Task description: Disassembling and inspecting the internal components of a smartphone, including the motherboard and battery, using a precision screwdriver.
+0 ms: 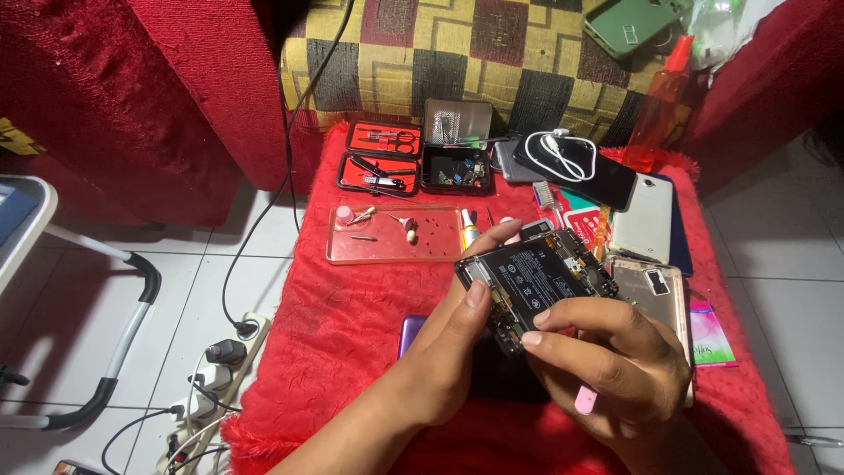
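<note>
Both my hands hold an opened phone (538, 280), its back removed so the black battery and circuit boards show. My left hand (448, 343) grips its left edge, thumb on the lower left corner and a fingertip over the top edge. My right hand (611, 365) holds the lower right side, with thumb and forefinger pinched at the phone's bottom edge. A pink tool (585, 400) pokes out under my right palm. The phone's gold back cover (655, 290) lies just right of my hands on the red cloth (334, 334).
A clear pink tray (396, 236) with small bits lies behind. Further back are a red tool case (380, 158), a black parts box (455, 169), several phones (646, 220), a white cable (563, 154) and an orange spray bottle (659, 110). A power strip (215, 374) lies on the floor tiles at left.
</note>
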